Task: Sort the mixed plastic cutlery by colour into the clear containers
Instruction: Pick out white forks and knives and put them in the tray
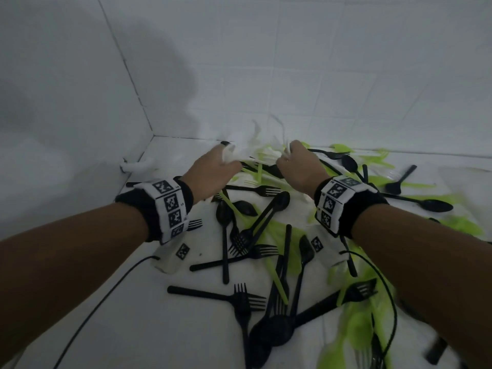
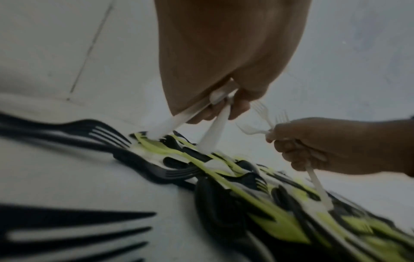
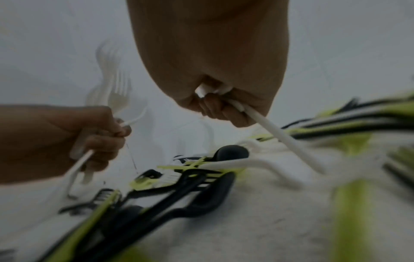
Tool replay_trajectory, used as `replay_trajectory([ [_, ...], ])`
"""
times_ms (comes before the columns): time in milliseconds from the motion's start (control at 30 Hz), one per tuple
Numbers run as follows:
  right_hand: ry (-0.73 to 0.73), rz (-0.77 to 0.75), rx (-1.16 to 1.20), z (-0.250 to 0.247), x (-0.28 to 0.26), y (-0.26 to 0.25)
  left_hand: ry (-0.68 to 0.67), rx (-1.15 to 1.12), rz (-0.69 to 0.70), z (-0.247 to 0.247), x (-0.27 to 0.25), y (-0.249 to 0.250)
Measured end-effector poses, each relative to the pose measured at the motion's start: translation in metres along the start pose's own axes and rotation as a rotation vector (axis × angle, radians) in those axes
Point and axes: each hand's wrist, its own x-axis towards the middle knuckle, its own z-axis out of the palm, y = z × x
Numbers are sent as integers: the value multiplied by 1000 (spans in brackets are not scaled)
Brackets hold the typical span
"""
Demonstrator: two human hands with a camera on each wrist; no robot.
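Observation:
Black (image 1: 253,233), lime-green (image 1: 279,235) and white plastic cutlery lies mixed in a heap on a white surface. My left hand (image 1: 225,158) hovers over the far end of the heap and grips a bunch of white cutlery (image 2: 215,131), fork tines up. My right hand (image 1: 287,155), close beside it, grips more white pieces; one long white handle (image 3: 280,134) slants down from it into the heap. In the left wrist view the right hand (image 2: 291,141) holds white forks (image 2: 262,115). In the right wrist view the left hand (image 3: 107,134) holds its forks upright. All views are blurred.
A white tiled wall corner (image 1: 149,129) stands just behind the heap, with a crumpled white thing (image 1: 133,166) at its foot. Black cables (image 1: 106,294) trail from both wrists across the surface. Two square marker tags (image 1: 183,251) lie under the cutlery.

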Motion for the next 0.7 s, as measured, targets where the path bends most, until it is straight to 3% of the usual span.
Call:
replay_trajectory([
  [100,-75,-78,-274,-2,4,16,-106,472,107,1,2,-10],
  [167,-113,-106,-394,1,5,23,-114,648,212,2,7,-19],
  [267,-137,-134,-471,8,4,27,-86,718,233,1,13,-28],
  [400,-153,-123,-524,7,1,24,-191,759,193,2,18,-36],
  [700,-23,-148,-322,-8,-6,16,-166,758,174,5,19,-34],
])
